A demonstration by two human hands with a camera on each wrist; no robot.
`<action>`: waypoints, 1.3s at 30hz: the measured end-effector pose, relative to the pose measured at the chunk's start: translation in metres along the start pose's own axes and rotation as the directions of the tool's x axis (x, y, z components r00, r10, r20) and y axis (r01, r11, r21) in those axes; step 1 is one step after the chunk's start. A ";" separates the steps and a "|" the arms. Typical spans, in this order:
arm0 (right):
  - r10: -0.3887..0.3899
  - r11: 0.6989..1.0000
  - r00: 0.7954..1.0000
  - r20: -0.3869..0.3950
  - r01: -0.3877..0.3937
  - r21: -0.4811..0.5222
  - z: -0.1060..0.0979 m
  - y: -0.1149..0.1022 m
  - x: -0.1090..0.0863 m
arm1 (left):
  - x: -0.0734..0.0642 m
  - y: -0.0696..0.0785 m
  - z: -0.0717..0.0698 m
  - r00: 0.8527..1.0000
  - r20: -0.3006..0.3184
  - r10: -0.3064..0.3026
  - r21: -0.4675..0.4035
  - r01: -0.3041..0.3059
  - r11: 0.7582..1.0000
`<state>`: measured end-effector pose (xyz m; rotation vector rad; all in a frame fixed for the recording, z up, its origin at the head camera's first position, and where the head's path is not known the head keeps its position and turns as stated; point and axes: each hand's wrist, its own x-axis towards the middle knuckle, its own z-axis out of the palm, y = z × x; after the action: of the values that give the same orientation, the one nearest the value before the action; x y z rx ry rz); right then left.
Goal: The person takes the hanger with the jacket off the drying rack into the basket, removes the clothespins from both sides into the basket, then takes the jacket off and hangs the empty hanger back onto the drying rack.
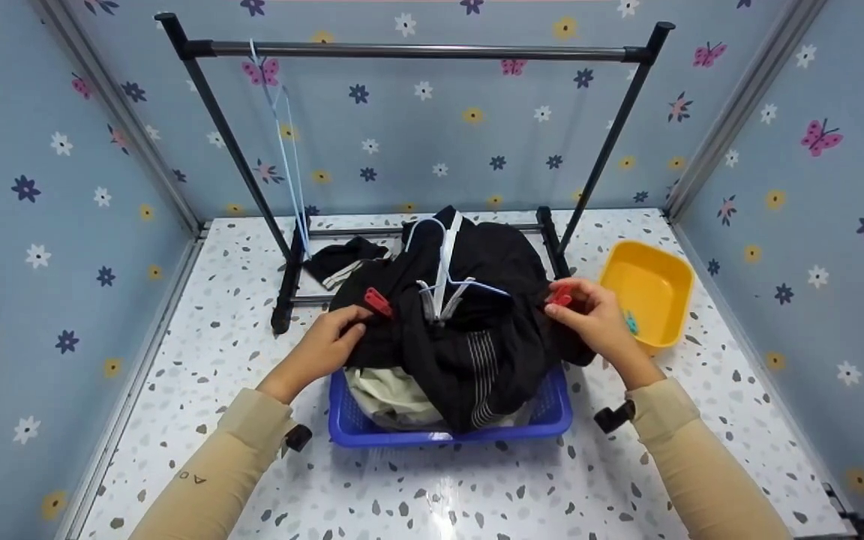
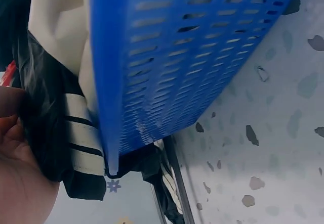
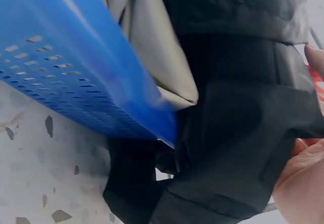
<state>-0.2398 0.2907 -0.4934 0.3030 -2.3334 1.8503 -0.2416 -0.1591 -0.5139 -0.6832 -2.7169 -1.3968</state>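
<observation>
A black garment (image 1: 432, 360) with pale stripes lies over a blue basket (image 1: 447, 438). A pale blue hanger (image 1: 488, 286) sits at its neck, beside a white strap-like piece (image 1: 456, 229) with grey-white ends. My left hand (image 1: 327, 341) grips the garment's left side, just below a red clothespin (image 1: 379, 302); the left wrist view shows the black cloth between thumb and fingers. On the other side, my right hand (image 1: 593, 315) pinches a second red clothespin (image 1: 561, 296) against the garment. Black cloth partly hides the right fingers in the right wrist view.
Behind the basket stands a black clothes rack (image 1: 417, 51), a light blue hanger (image 1: 286, 150) hanging at its left end. Dark cloth (image 1: 342, 259) lies at the rack's base. Right of the basket is a yellow tub (image 1: 649, 277) with a teal clothespin (image 1: 631, 322). Pale fabric (image 1: 387, 397) fills the basket.
</observation>
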 end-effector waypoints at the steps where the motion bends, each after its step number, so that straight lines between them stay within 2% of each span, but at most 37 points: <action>1: 0.004 1.000 1.000 -0.002 -0.004 0.012 -0.001 -0.001 0.000 | -0.001 0.000 0.000 1.000 -0.002 -0.001 -0.003 0.001 1.000; 12: 0.046 0.995 0.998 -0.038 -0.042 0.095 -0.006 -0.010 -0.002 | -0.004 -0.001 0.000 1.000 -0.012 0.002 0.000 -0.002 1.000; 20: 0.036 0.991 0.999 -0.034 -0.032 0.128 -0.006 -0.013 -0.003 | -0.004 -0.003 0.000 1.000 -0.013 -0.029 -0.040 0.028 0.999; 26: -0.010 0.989 0.998 -0.059 0.019 0.145 -0.006 -0.015 -0.001 | -0.004 -0.005 0.002 0.999 -0.016 -0.028 -0.051 0.027 0.998; 33: -0.072 0.966 0.996 -0.044 0.081 0.246 -0.013 -0.019 0.002 | -0.005 -0.005 0.001 1.000 -0.007 -0.025 -0.049 0.024 0.999; 35: -0.078 0.966 0.996 -0.051 0.088 0.244 -0.016 -0.023 0.004 | -0.006 -0.006 0.001 1.000 -0.006 -0.017 -0.052 0.016 0.998; 39: -0.051 0.982 0.994 -0.095 0.067 0.177 -0.021 -0.031 0.009 | -0.006 -0.007 0.001 1.000 -0.003 -0.007 -0.066 0.007 0.998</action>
<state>-0.2406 0.3041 -0.4576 0.2995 -2.0798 2.0064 -0.2389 -0.1643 -0.5212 -0.6745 -2.6847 -1.4935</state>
